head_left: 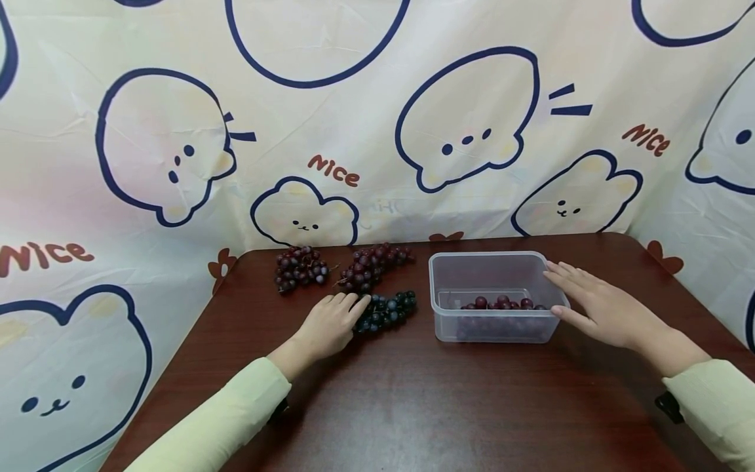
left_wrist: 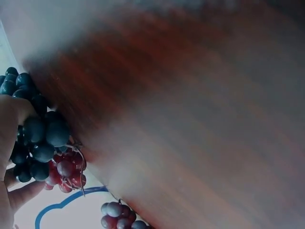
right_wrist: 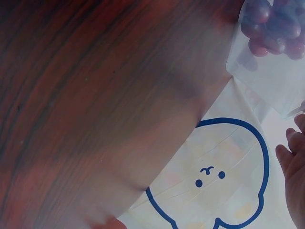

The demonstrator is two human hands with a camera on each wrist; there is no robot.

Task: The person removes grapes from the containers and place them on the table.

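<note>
A bunch of dark blue-black grapes (head_left: 386, 312) lies near the middle of the table, and my left hand (head_left: 332, 321) grips its left end. In the left wrist view the thumb lies over the dark grapes (left_wrist: 43, 138), with fingers showing below them. My right hand (head_left: 607, 308) rests with its fingers straight along the right rim of a clear plastic container (head_left: 495, 328). Red grapes (head_left: 503, 303) lie on the container's floor. Through the wall they show again as reddish grapes (right_wrist: 271, 24) in the right wrist view, where the fingers (right_wrist: 296, 143) appear at the right edge.
Behind the left hand lie two bunches: purple-red grapes (head_left: 301, 267) at the far left and red grapes (head_left: 371, 265) beside them. The brown wooden table (head_left: 442, 406) ends at the back against a printed cloth (head_left: 377, 131) with bear drawings.
</note>
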